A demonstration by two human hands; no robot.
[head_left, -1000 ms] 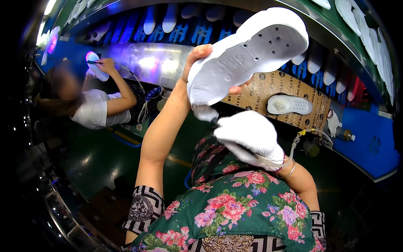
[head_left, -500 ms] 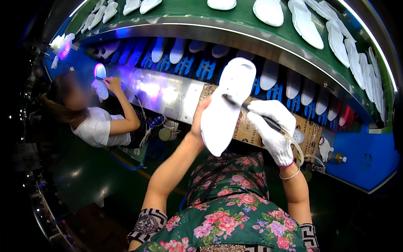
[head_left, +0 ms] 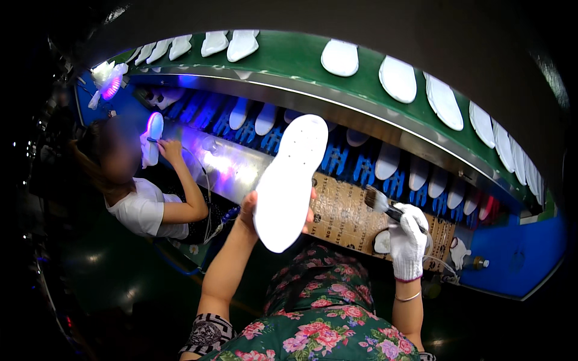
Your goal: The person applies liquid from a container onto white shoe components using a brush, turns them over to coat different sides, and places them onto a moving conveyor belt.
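A white shoe sole (head_left: 290, 180) with a few small holes is gripped in my bare left hand (head_left: 248, 210). Its thumb shows at the left edge and fingertips at the right edge, while the sole hides the rest of the hand. My right hand (head_left: 409, 240), in a white knit glove, is closed on the dark handle of a flat brush (head_left: 379, 201). The brush is apart from the sole, to its right, with its bristles above a cardboard-covered ledge (head_left: 346, 207). A small white rounded object (head_left: 382, 242) sits beside the glove, partly hidden by it.
A green conveyor belt (head_left: 295, 54) carries several white soles. Under it, blue racks (head_left: 364, 168) hold more soles. At left a co-worker (head_left: 144, 201) works on a sole (head_left: 155, 129) in purple light. A bottle (head_left: 480, 263) lies at the right.
The brush has come off the sole's surface and moved right and down with my right hand. My left hand has shifted the sole to the left and lower. The whole view has also shifted.
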